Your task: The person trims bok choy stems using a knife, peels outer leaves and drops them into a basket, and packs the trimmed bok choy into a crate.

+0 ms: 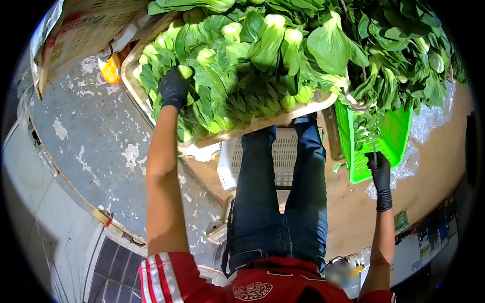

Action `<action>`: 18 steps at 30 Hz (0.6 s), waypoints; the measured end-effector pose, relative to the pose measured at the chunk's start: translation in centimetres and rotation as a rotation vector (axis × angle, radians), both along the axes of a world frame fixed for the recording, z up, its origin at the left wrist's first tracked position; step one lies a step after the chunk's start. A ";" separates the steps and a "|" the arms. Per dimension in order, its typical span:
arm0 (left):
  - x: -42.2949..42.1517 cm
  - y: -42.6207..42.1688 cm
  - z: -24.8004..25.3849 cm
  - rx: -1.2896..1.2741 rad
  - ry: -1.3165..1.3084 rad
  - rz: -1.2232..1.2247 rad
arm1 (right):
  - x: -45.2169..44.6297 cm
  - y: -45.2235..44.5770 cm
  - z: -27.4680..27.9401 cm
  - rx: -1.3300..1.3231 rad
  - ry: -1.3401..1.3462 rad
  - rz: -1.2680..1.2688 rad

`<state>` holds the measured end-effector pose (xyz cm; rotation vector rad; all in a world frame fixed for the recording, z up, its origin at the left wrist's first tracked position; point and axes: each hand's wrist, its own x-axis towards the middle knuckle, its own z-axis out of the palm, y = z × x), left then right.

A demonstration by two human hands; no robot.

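My left hand (pixel 174 90), in a black glove, reaches over the left part of a shallow tray (pixel 303 110). Its fingers are closed around a bok choy, whose pale cut base (pixel 185 72) shows beside them. Rows of bok choy (pixel 232 55) fill the tray, some heads lying loose on top. Off to the right, my right hand (pixel 380 169), also gloved in black, is closed on a small knife (pixel 374 145), its thin blade pointing away from me. That hand is at the near edge of a bright green basket (pixel 345 136) with leaf scraps inside.
A big heap of leafy bok choy (pixel 399 55) rises at the right behind the green basket. Clear plastic wrap (pixel 411 156) lies beside it. A pale slotted crate (pixel 284 156) stands below the tray, near my legs. An orange-yellow bag (pixel 110 69) sits left of the tray.
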<state>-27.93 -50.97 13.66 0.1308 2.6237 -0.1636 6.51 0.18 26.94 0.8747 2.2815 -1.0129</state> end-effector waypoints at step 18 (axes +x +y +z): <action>19.8 34.0 21.6 1.304 -0.683 -0.059 | -3.4 0.0 12.6 0.094 0.434 0.211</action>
